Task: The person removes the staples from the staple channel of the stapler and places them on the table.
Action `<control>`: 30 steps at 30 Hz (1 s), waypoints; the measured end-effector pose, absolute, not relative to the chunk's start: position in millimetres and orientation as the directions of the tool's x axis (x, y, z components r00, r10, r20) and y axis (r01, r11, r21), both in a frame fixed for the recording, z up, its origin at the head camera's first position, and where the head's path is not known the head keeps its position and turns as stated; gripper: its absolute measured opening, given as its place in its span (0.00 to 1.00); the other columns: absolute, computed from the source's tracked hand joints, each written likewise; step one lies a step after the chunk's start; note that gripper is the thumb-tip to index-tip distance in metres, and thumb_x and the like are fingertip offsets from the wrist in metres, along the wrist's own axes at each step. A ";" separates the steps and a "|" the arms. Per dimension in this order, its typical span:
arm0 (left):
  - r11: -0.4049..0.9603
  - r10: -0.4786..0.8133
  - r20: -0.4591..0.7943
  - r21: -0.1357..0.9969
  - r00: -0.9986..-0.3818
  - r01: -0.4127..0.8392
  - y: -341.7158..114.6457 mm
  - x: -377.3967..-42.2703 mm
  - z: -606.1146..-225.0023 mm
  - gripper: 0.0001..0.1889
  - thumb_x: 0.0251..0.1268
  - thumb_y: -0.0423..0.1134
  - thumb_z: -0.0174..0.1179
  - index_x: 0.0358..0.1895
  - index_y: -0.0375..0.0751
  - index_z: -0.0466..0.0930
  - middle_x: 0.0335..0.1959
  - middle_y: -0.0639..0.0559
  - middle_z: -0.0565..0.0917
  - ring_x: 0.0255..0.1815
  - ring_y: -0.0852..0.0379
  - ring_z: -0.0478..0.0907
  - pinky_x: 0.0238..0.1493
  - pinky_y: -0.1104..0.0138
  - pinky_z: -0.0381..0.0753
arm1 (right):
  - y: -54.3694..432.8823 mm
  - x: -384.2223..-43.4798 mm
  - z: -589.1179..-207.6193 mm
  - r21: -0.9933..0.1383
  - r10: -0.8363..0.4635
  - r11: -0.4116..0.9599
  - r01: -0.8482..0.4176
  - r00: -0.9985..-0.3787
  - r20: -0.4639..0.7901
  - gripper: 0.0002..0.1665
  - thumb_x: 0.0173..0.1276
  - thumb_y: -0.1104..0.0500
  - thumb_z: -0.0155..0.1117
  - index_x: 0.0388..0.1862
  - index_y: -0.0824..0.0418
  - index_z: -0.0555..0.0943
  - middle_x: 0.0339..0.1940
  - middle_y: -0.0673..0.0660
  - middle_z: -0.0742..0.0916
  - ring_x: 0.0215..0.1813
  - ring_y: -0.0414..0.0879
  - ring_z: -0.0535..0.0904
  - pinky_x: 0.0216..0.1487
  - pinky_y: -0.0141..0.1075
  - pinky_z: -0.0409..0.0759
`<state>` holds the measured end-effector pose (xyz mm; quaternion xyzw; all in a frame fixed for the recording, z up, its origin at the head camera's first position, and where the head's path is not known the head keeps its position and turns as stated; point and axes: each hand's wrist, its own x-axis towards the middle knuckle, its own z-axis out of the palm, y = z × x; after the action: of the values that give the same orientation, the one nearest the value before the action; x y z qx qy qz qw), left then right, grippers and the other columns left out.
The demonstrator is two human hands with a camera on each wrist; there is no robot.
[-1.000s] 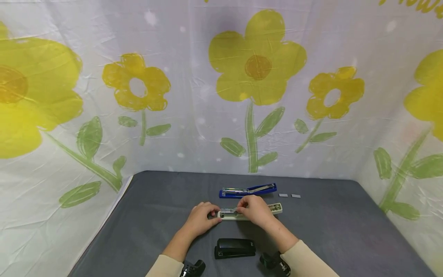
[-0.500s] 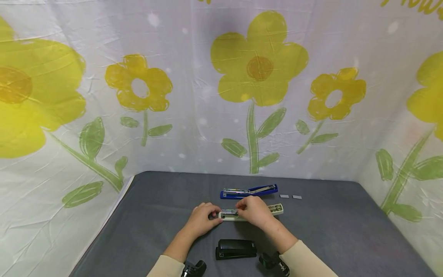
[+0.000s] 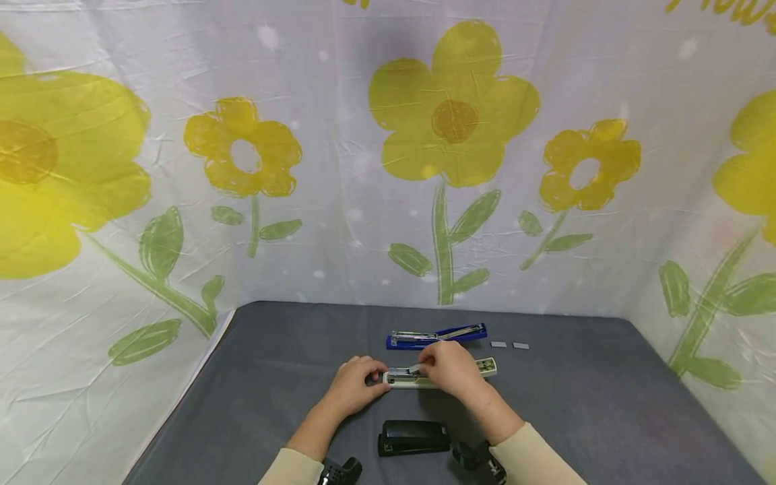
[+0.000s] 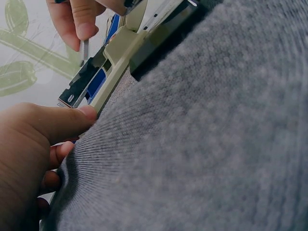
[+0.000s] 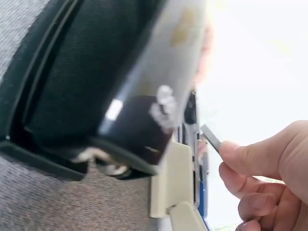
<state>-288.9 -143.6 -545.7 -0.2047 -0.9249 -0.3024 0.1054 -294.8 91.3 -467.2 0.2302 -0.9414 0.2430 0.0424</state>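
Observation:
An opened cream stapler [image 3: 412, 384] lies on the grey table, its metal staple channel exposed. My left hand [image 3: 354, 384] grips its left end; in the left wrist view the thumb [image 4: 72, 120] is against that end and the fingers curl below. Between thumb and fingertips my right hand [image 3: 451, 367] pinches a thin strip of staples [image 5: 211, 138], tilted just above the channel. The right hand hides the stapler's middle in the head view. Behind it lies an opened blue stapler [image 3: 412, 341], and nearer the person a closed black stapler [image 3: 414, 438].
Two small grey staple strips [image 3: 498, 344] lie to the right of the blue stapler. A white curtain [image 3: 339, 236] with painted yellow flowers hangs along the table's far edge. The black stapler's end looms close in the right wrist view.
My right hand has risen slightly, and the staple strip now slants up from the channel. The left hand keeps its place on the cream stapler.

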 end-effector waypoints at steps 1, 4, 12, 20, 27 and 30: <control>0.734 0.314 0.316 0.518 -0.895 0.440 -143.5 -289.2 -545.7 0.10 0.62 0.47 0.74 0.43 0.51 0.87 0.28 0.64 0.71 0.32 0.63 0.64 0.39 0.62 0.62 | 92.1 -295.1 -466.4 -0.444 -0.408 0.773 -0.452 -0.892 0.196 0.02 0.65 0.61 0.76 0.36 0.58 0.90 0.29 0.47 0.87 0.31 0.41 0.81 0.35 0.40 0.80; 0.736 0.313 0.311 0.518 -0.897 0.436 -143.1 -289.8 -546.3 0.10 0.62 0.47 0.74 0.43 0.50 0.87 0.29 0.64 0.71 0.32 0.63 0.64 0.39 0.62 0.62 | 95.2 -295.4 -464.5 -0.481 -0.396 0.759 -0.439 -0.897 0.194 0.02 0.66 0.61 0.75 0.37 0.58 0.90 0.29 0.47 0.87 0.29 0.40 0.79 0.34 0.40 0.79; 0.741 0.313 0.302 0.515 -0.901 0.430 -142.7 -290.3 -548.0 0.11 0.62 0.48 0.74 0.44 0.50 0.87 0.28 0.64 0.71 0.32 0.62 0.64 0.39 0.61 0.63 | 103.3 -291.0 -459.0 -0.575 -0.342 0.727 -0.377 -0.924 0.172 0.02 0.67 0.63 0.73 0.39 0.58 0.89 0.31 0.47 0.86 0.29 0.39 0.79 0.34 0.40 0.79; 0.741 0.313 0.297 0.518 -0.902 0.428 -142.6 -289.5 -547.4 0.11 0.63 0.49 0.73 0.45 0.51 0.87 0.28 0.65 0.71 0.32 0.63 0.64 0.39 0.62 0.62 | 114.7 -286.7 -455.8 -0.659 -0.271 0.691 -0.298 -0.952 0.146 0.04 0.68 0.64 0.72 0.41 0.59 0.89 0.32 0.48 0.86 0.31 0.41 0.81 0.32 0.39 0.79; 0.735 0.312 0.295 0.527 -0.903 0.426 -142.9 -289.9 -547.4 0.11 0.63 0.48 0.73 0.44 0.50 0.87 0.29 0.64 0.71 0.33 0.62 0.64 0.40 0.61 0.62 | 127.7 -285.0 -453.4 -0.695 -0.235 0.669 -0.264 -0.962 0.140 0.04 0.70 0.64 0.70 0.41 0.60 0.89 0.34 0.48 0.88 0.30 0.43 0.79 0.32 0.40 0.76; 0.737 0.313 0.297 0.523 -0.902 0.428 -143.4 -290.5 -548.5 0.11 0.63 0.48 0.73 0.44 0.50 0.87 0.29 0.65 0.71 0.33 0.62 0.65 0.40 0.61 0.62 | 133.9 -283.9 -453.2 -0.699 -0.226 0.669 -0.251 -0.965 0.131 0.04 0.71 0.64 0.69 0.42 0.60 0.89 0.36 0.49 0.88 0.33 0.46 0.81 0.33 0.41 0.77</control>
<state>-290.5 -143.4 -548.5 -0.1997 -0.9271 -0.3025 0.0951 -283.9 133.9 -453.2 0.1306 -0.9134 0.3851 0.0167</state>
